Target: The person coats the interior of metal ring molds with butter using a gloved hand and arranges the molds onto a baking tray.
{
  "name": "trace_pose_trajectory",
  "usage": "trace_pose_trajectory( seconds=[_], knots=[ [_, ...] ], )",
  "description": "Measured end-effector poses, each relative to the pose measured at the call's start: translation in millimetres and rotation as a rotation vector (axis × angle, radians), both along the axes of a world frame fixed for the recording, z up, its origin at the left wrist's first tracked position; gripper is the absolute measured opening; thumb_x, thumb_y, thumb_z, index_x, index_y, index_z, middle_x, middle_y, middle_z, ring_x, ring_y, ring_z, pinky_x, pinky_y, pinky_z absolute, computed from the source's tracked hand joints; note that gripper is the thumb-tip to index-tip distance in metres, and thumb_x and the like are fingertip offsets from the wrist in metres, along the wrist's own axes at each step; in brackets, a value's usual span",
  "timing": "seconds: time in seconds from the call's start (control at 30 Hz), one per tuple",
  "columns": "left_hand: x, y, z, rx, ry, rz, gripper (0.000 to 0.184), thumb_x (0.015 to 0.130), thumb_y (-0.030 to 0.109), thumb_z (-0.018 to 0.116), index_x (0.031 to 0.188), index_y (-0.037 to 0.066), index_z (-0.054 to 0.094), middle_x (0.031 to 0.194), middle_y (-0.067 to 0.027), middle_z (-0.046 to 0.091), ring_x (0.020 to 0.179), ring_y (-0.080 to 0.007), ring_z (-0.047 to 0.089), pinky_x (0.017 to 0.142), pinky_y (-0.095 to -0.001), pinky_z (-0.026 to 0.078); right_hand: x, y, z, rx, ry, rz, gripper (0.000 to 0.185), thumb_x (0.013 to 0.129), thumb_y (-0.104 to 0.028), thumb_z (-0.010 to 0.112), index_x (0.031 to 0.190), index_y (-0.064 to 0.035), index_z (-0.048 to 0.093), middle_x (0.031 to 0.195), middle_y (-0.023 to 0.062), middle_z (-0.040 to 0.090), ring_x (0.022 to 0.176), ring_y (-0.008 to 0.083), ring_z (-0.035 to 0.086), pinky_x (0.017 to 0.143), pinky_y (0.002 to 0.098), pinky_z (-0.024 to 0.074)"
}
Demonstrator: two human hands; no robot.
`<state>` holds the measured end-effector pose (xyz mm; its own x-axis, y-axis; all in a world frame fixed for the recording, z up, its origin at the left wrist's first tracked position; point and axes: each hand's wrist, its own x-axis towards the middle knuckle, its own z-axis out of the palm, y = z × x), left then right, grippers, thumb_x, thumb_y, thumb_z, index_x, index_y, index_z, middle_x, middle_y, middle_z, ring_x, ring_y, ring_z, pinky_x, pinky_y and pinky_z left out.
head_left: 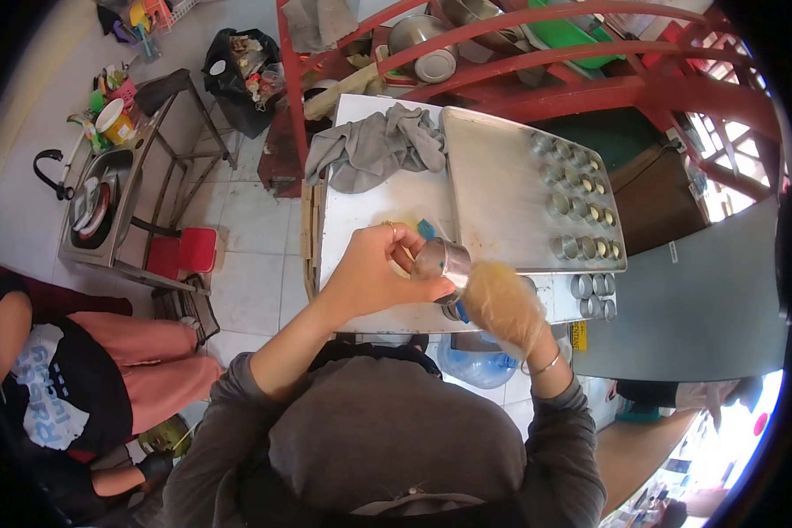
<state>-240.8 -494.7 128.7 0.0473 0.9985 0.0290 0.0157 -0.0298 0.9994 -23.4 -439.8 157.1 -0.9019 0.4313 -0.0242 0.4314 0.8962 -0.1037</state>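
My bare left hand (361, 273) grips a metal cup (444, 261), thumb on the near side, held tilted above the white table (422, 192) at the near left corner of the baking tray (502, 207). My right hand (506, 308), in a clear plastic glove, is at the cup's right side; its fingertips are hidden, so I cannot tell whether they are curled or spread.

Stage of work: I judge it to be partway. Four rows of cups (558, 205) stand on the tray's right part, several showing something pale yellow within; the tray's left part carries none. Off the tray, at its near right corner, a group of loose cups (582, 286) stands on the table, and these, with the cup in hand, appear to remain. More may lie beneath my hands, where the view is blocked. A grey cloth (370, 150) lies crumpled left of the tray.
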Motion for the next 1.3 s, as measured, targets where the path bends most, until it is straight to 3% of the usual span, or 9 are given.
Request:
trace_pose_trajectory(
  seconds=[0.1, 0.23, 0.47, 0.67, 0.8, 0.93, 1.07, 1.1, 1.3],
  knots=[
    [2, 3, -8, 0.021, 0.103, -0.018, 0.043, 0.064, 0.013, 0.086, 0.096, -0.004, 0.063, 0.090, -0.0060, 0.065, 0.072, -0.0089, 0.056, 0.070, -0.0235, 0.046, 9, -9, -26, -0.265, 0.196, 0.151, 0.013, 0.078, -0.014, 0.058, 0.086, -0.0043, 0.060, 0.084, 0.0137, 0.061, 0.071, 0.0321, 0.062, 0.061, 0.0452, 0.0470],
    [7, 10, -18, -0.170, 0.003, -0.160, 0.041, 0.065, 0.011, 0.085, 0.096, -0.003, 0.064, 0.090, -0.0048, 0.065, 0.068, -0.0081, 0.055, 0.068, -0.0214, 0.045, 5, -9, -13, 0.267, -0.083, -0.234, 0.012, 0.078, -0.021, 0.061, 0.085, -0.0119, 0.065, 0.082, 0.0067, 0.060, 0.071, 0.0265, 0.059, 0.063, 0.0400, 0.0445],
    [6, 25, -14, -0.291, -0.384, -0.376, 0.022, 0.079, 0.012, 0.074, 0.091, -0.003, 0.062, 0.084, -0.0070, 0.067, 0.074, -0.0108, 0.063, 0.068, -0.0222, 0.049, 13, -17, 8, 0.340, -0.093, -0.259, 0.030, 0.082, -0.019, 0.057, 0.111, -0.0230, 0.058, 0.082, 0.0036, 0.058, 0.073, 0.0240, 0.058, 0.067, 0.0392, 0.0428],
    [8, 32, -13, -0.243, -0.182, -0.345, 0.033, 0.072, 0.011, 0.080, 0.096, -0.003, 0.061, 0.084, -0.0042, 0.065, 0.074, -0.0092, 0.060, 0.070, -0.0223, 0.049, 14, -40, -4, -0.770, 0.014, -0.399, 0.032, 0.088, -0.015, 0.052, 0.118, -0.0089, 0.048, 0.079, 0.0126, 0.059, 0.071, 0.0332, 0.059, 0.064, 0.0371, 0.0476],
    [15, 24, -26, -0.027, -0.159, -0.338, 0.040, 0.067, 0.009, 0.082, 0.099, -0.002, 0.062, 0.088, -0.0036, 0.066, 0.079, -0.0095, 0.060, 0.074, -0.0236, 0.048, 33, -35, 3, -1.587, 0.608, -0.353, 0.034, 0.088, -0.014, 0.056, 0.118, 0.0027, 0.054, 0.082, 0.0046, 0.057, 0.075, 0.0168, 0.055, 0.071, 0.0315, 0.0461],
    [16, 21, -12, -0.018, -0.239, -0.376, 0.045, 0.064, 0.005, 0.082, 0.103, -0.002, 0.061, 0.091, -0.0032, 0.065, 0.083, -0.0117, 0.061, 0.079, -0.0262, 0.048, 39, -42, 9, -1.623, 0.953, -0.576, 0.055, 0.088, -0.018, 0.059, 0.138, 0.0009, 0.044, 0.082, 0.0028, 0.055, 0.075, 0.0159, 0.055, 0.069, 0.0305, 0.0453],
    [31, 23, -3, -0.018, -0.230, -0.362, 0.048, 0.065, 0.003, 0.082, 0.106, -0.004, 0.059, 0.095, -0.0044, 0.065, 0.085, -0.0128, 0.062, 0.082, -0.0271, 0.048, 32, -31, 13, -0.744, -0.110, -0.485, 0.042, 0.089, -0.018, 0.053, 0.129, -0.0082, 0.049, 0.084, 0.0088, 0.061, 0.075, 0.0182, 0.058, 0.063, 0.0322, 0.0455],
    [37, 25, -7, -0.041, -0.245, -0.384, 0.048, 0.065, 0.003, 0.082, 0.107, -0.004, 0.059, 0.095, -0.0046, 0.066, 0.086, -0.0130, 0.062, 0.082, -0.0272, 0.048, 38, -33, 3, -0.700, -0.011, -0.387, 0.036, 0.086, -0.019, 0.055, 0.120, -0.0086, 0.053, 0.080, 0.0110, 0.061, 0.071, 0.0197, 0.057, 0.065, 0.0319, 0.0463],
    [72, 36, -14, -0.078, -0.230, -0.420, 0.051, 0.063, 0.004, 0.084, 0.108, -0.004, 0.059, 0.096, -0.0048, 0.066, 0.088, -0.0133, 0.061, 0.083, -0.0274, 0.048, 93, -19, 14, -1.335, 0.510, -0.349, 0.043, 0.087, -0.021, 0.055, 0.126, -0.0036, 0.051, 0.086, 0.0108, 0.062, 0.075, 0.0246, 0.059, 0.068, 0.0334, 0.0473]
  ],
)
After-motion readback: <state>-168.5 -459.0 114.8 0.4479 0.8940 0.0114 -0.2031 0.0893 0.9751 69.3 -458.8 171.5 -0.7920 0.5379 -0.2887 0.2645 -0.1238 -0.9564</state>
